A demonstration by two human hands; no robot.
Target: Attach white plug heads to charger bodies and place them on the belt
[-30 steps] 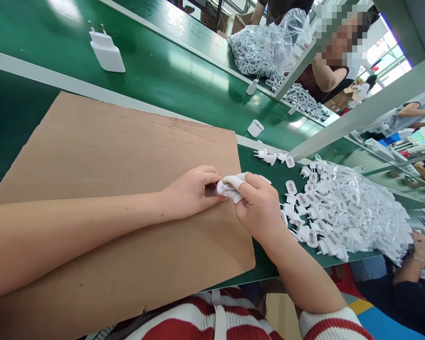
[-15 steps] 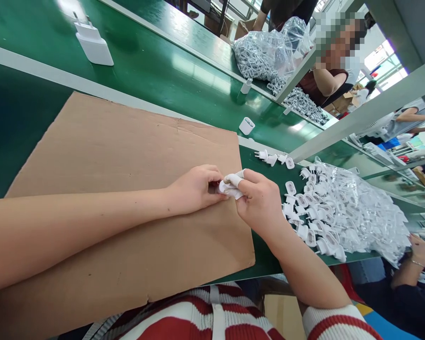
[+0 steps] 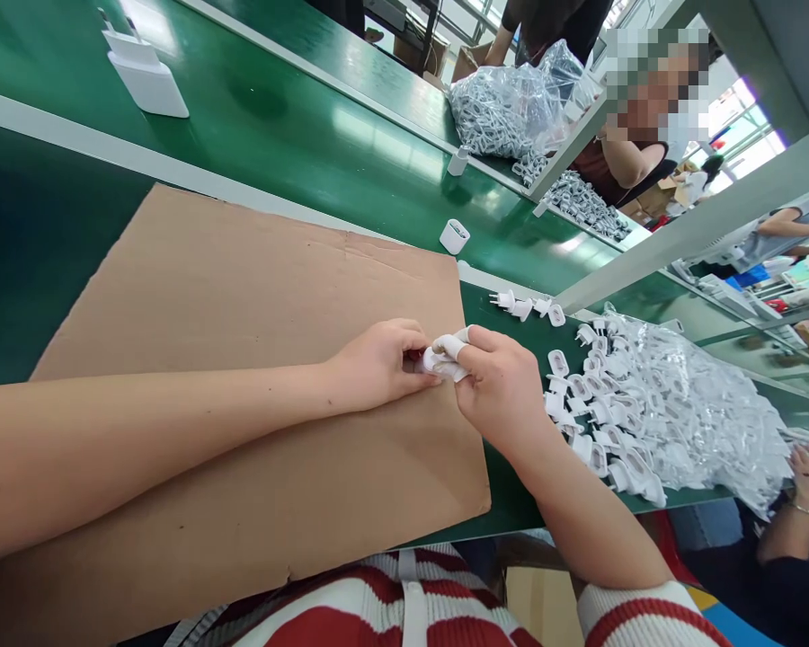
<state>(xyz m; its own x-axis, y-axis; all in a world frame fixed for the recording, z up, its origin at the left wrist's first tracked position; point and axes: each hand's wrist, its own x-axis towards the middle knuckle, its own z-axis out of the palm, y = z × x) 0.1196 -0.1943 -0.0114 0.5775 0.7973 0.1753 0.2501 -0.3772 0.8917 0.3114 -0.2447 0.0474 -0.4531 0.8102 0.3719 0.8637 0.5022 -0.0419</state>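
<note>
The left hand [image 3: 377, 366] and right hand [image 3: 502, 382] grip one white piece [image 3: 430, 360], mostly hidden, above the cardboard [image 3: 256, 279] near its three o'clock edge. Loose plugs [image 3: 601, 412] lie at three o'clock from the right hand; a charger [image 3: 455, 237] sits at twelve o'clock from the piece.

No legible text, labels, brands, numbers, signs

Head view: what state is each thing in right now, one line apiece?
Small white piece: held, mostly hidden.
Left hand: bare, closed on the piece.
Right hand: closed on the piece, wearing white finger covers.
Cardboard sheet: flat, left edge ragged.
Upper-left plug: standing, prongs up.
Near plastic bag: filled, white plug pieces loose beside it.
Far plastic bag: filled.
</note>
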